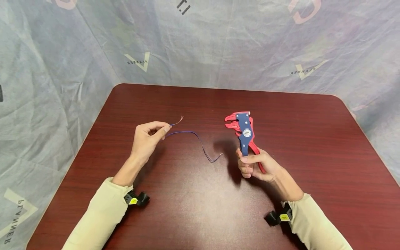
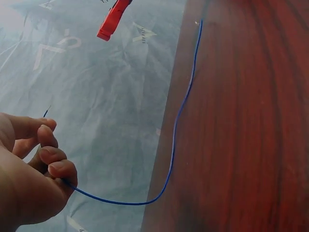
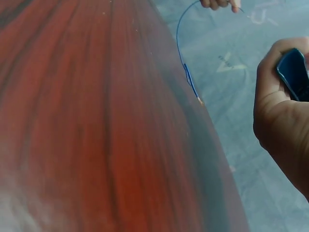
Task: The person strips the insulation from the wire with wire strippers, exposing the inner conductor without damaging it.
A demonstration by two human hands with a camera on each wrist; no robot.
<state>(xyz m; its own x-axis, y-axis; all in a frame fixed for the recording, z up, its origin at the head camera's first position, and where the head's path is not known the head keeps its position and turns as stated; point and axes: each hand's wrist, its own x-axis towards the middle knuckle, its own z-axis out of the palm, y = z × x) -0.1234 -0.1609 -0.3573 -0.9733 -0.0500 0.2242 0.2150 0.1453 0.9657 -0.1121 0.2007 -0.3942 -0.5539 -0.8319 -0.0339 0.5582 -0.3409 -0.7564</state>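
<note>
My left hand (image 1: 147, 139) pinches a thin blue wire (image 1: 200, 140) near one end, between thumb and forefinger. Bare copper strands (image 1: 180, 120) stick out past the fingertips, slightly fanned. From the curled fingers the rest of the wire loops down to the right, its far end showing a short bare tip (image 1: 221, 154). On the right, my right hand (image 1: 257, 165) holds a red and blue wire stripper (image 1: 246, 133) upright by its handles, with the jaws pointing left towards the wire. In the left wrist view, the red nose of the stripper (image 2: 112, 24) shows at the top.
A dark reddish wooden table (image 1: 200, 208) lies under both hands. Grey printed sheeting (image 1: 212, 52) hangs behind it and along the sides. Each sleeved forearm carries a small black wrist camera, the left one (image 1: 142, 199) and the right one (image 1: 273, 218).
</note>
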